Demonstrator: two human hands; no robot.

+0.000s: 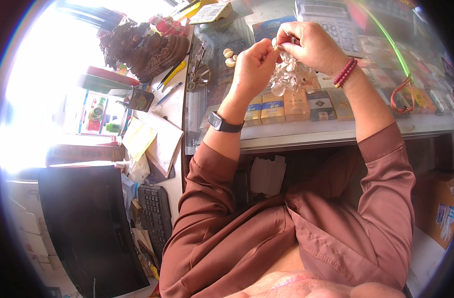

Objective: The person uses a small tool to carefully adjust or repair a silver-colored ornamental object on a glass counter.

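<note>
Hands pinching a crinkled clear wrapper above the glass desk

Pale nuts (229,56) and scissors (199,69) lie left of the left hand (254,64); a calculator (331,22) sits beyond the right hand (311,47). Both hands' fingertips are closed on the wrapper (289,74) between them.

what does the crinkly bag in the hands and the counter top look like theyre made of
Crinkly bag: thin clear plastic film by the look, glossy, creased with white glints. Counter top: seemingly clear glass, smooth and reflective; boxed goods show through beneath it. Left hand and right hand pinch the bag's top.
</note>
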